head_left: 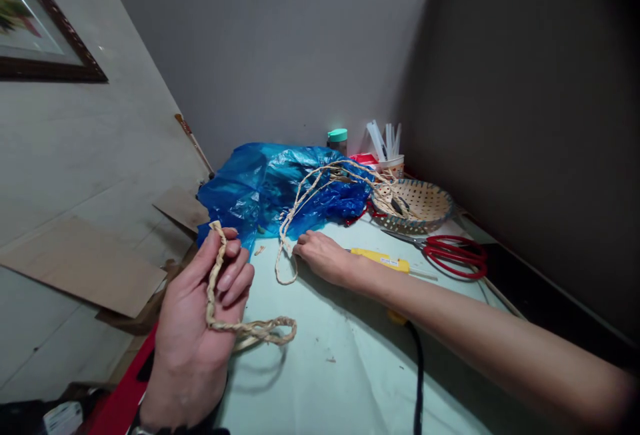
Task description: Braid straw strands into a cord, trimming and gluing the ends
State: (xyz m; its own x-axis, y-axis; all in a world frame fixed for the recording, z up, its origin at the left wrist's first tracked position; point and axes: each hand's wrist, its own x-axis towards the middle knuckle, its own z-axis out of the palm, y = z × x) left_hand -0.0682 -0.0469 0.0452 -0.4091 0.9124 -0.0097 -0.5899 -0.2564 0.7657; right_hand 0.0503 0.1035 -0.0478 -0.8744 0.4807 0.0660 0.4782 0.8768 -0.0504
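Note:
A short braided straw cord (213, 282) lies across my left hand (205, 328), pinched between thumb and fingers near its upper end. Its lower part bends into a loop off the palm, above the table. My right hand (320, 255) is stretched forward, low on the table, fingers curled down and together; whatever is under its fingertips is hidden. Right beside those fingertips hangs the looped end of a longer straw cord (287, 222), which runs back over a blue plastic bag (250, 178). A yellow glue gun (375, 256) with a clear stick lies partly behind my right forearm.
Red-handled scissors (453, 255) lie right of the glue gun, before a woven basket (425, 202) holding straw ends. Behind stand a green-lidded jar (337, 140) and a cup (393, 166) of translucent sticks. A black cable (418, 375) crosses the pale tabletop (320, 382); grey panels rise behind.

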